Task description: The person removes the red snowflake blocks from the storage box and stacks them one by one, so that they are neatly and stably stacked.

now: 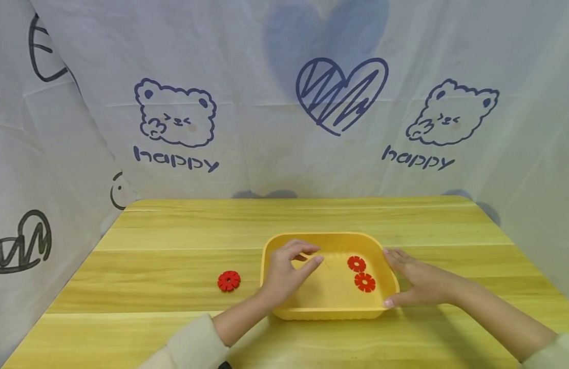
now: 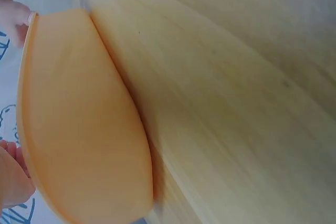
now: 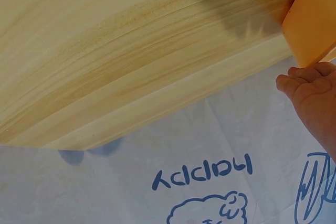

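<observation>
A yellow plastic basin (image 1: 330, 310) stands on the table, its orange-looking outer wall (image 2: 84, 108) filling much of the left wrist view. Two red notched plastic discs (image 1: 356, 264) (image 1: 364, 282) lie inside it, towards the right end. My left hand (image 1: 286, 271) hovers over the basin's left part, thumb and fingertips apart with nothing between them. Against the right end, my right hand (image 1: 415, 282) rests with fingers spread along the rim and thumb at the front corner. In the right wrist view its straight fingers (image 3: 310, 74) touch the basin's edge.
Left of the basin, another red notched disc (image 1: 229, 281) lies on the wood-grain table (image 1: 150, 277), seemingly more than one layer thick. A pale cloth (image 1: 256, 128) with bear and heart drawings hangs behind the table's far edge. A small dark object (image 1: 225, 365) shows near my left sleeve.
</observation>
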The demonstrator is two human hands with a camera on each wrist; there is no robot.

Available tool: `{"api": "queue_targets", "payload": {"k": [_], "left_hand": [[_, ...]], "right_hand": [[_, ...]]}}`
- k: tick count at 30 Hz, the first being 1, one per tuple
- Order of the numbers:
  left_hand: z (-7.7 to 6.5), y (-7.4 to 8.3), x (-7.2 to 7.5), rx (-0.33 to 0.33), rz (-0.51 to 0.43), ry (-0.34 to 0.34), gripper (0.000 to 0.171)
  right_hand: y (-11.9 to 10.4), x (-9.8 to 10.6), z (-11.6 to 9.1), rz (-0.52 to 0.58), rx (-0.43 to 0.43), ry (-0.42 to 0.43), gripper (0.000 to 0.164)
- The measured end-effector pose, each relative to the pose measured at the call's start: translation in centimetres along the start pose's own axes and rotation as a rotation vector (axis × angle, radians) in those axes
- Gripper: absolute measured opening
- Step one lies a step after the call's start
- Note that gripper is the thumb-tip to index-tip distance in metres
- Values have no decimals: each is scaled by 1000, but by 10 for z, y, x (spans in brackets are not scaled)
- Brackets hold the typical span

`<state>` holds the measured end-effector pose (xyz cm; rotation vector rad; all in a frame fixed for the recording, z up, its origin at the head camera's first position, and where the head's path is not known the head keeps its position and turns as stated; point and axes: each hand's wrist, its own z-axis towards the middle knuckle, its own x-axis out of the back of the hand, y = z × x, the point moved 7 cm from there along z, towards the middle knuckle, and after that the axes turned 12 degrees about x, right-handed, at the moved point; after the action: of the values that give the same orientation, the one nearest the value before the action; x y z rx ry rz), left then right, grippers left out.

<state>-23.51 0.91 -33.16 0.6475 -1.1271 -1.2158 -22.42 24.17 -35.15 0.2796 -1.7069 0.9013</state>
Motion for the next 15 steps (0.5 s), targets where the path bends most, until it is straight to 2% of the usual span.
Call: {"api": "queue_targets", "payload": {"k": [8, 15], "left_hand": [[0, 1, -17, -8, 5, -47, 20], [3, 3, -36, 6, 68, -98, 23]], "right_hand": [[0, 0, 0, 8, -3, 1, 107], [-1, 1, 0, 4, -7, -1, 107]]}}
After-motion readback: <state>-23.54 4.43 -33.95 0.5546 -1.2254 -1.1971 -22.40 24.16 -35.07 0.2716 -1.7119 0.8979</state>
